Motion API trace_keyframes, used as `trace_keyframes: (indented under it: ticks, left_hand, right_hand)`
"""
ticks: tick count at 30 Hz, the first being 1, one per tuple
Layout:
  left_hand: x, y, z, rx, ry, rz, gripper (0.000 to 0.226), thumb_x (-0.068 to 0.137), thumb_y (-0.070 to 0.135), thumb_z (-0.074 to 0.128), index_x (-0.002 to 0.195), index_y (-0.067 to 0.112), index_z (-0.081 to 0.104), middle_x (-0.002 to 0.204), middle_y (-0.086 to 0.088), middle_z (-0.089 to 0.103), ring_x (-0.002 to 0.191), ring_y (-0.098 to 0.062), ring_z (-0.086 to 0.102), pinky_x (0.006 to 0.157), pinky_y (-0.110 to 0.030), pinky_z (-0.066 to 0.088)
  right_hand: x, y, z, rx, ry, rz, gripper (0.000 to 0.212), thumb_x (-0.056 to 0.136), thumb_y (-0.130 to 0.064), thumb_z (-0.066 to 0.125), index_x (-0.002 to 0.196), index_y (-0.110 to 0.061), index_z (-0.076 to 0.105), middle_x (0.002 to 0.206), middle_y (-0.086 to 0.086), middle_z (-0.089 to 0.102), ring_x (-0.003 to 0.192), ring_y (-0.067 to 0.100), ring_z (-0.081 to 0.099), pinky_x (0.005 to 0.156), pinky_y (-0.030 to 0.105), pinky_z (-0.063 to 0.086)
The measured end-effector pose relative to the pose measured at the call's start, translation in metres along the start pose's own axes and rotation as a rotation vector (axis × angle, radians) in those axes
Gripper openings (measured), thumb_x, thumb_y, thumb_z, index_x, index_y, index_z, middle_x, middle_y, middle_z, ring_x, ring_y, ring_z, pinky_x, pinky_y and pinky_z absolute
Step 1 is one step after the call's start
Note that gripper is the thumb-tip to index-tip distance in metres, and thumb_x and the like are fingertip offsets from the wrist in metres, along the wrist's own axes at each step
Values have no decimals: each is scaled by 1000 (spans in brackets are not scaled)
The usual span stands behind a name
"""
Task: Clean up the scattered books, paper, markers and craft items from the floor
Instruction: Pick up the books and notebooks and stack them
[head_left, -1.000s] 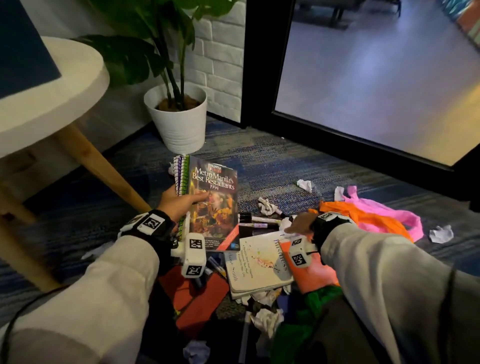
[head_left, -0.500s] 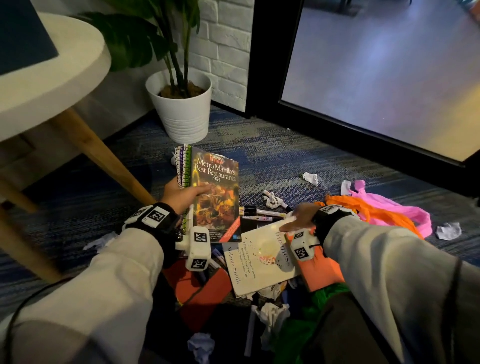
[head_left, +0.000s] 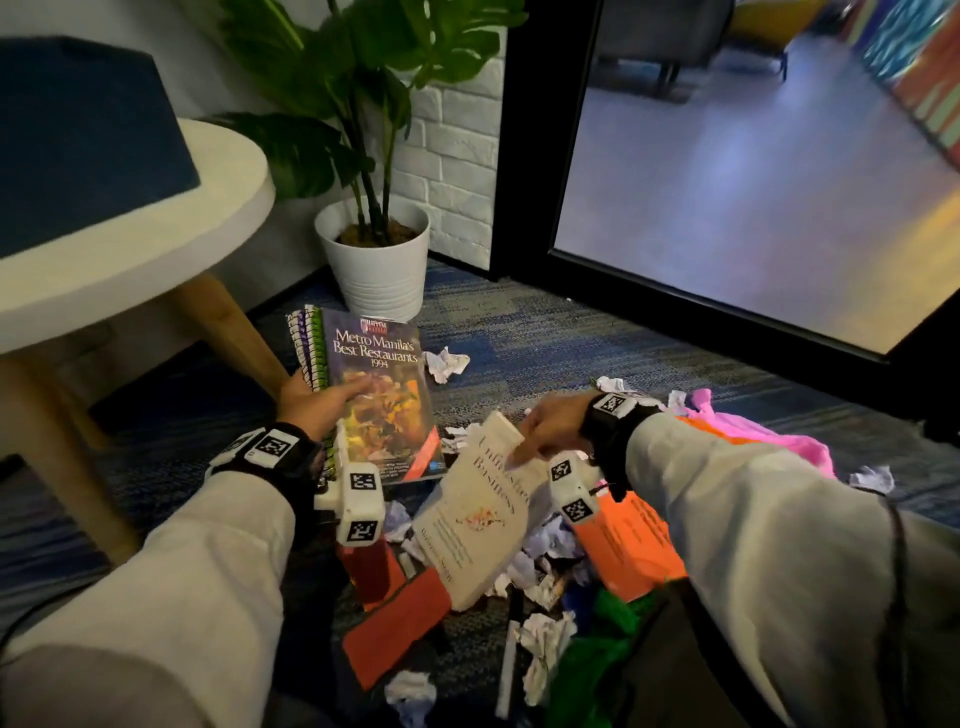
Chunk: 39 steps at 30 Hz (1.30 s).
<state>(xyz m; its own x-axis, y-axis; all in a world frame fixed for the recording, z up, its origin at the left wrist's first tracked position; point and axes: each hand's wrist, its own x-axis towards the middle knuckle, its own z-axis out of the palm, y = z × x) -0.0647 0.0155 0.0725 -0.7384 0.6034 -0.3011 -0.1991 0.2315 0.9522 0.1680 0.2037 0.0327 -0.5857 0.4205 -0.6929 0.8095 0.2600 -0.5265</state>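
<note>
My left hand grips a stack held upright: a dark restaurant guide book in front and spiral notebooks behind it. My right hand pinches the top edge of a white paperback and holds it tilted above the floor pile. Under and around it lie crumpled paper balls, red card sheets, an orange sheet, green material and pink and orange fabric. No markers show; the white book covers that spot.
A round white table on wooden legs stands at left with a dark blue box on it. A white potted plant stands by the brick wall. A black-framed glass door runs along the right. More paper balls dot the carpet.
My right hand has taken the white paperback by its top edge and lifted it off the floor, tilting it upright. The left hand still holds the book stack.
</note>
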Motion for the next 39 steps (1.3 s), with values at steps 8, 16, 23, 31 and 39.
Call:
trace_keyframes:
  ticks: [8, 16, 23, 31, 39]
  left_hand:
    - [-17, 16, -16, -81, 20, 27, 46, 73, 8, 83, 116, 8, 69, 107, -11, 75, 94, -29, 73, 88, -52, 57]
    - [-21, 15, -18, -9, -28, 41, 43, 75, 7, 82, 116, 9, 70, 104, -8, 75, 93, -26, 73, 86, -47, 59]
    - [2, -2, -1, 69, -151, 13, 40, 77, 9, 82, 115, 11, 70, 104, -8, 76, 93, -23, 74, 88, -42, 58]
    - [22, -18, 8, 76, -182, 22, 38, 80, 13, 80, 117, 14, 68, 102, -1, 75, 83, -9, 71, 65, -22, 57]
    - [21, -16, -8, -90, -165, -25, 22, 84, 25, 77, 103, 17, 71, 95, -6, 77, 78, -17, 75, 71, -32, 61]
  right_hand:
    - [-12, -29, 14, 78, -28, 52, 17, 100, -5, 47, 114, -9, 56, 77, 8, 70, 51, 9, 64, 55, 25, 51]
    - [-10, -23, 33, -250, -194, 262, 54, 101, -28, 53, 147, -5, 39, 152, 13, 41, 139, 28, 40, 94, 37, 43]
    - [39, -3, 28, -468, -47, 167, 54, 89, -33, 70, 127, 3, 59, 81, 5, 66, 77, 20, 54, 80, 40, 53]
    - [80, 30, 21, -488, -47, 309, 49, 62, -55, 80, 43, -12, 65, 44, -5, 61, 55, 18, 60, 69, 28, 54]
    - [34, -5, 15, -123, 248, -203, 14, 99, -31, 57, 96, -17, 59, 79, -5, 57, 70, 9, 52, 65, 21, 40]
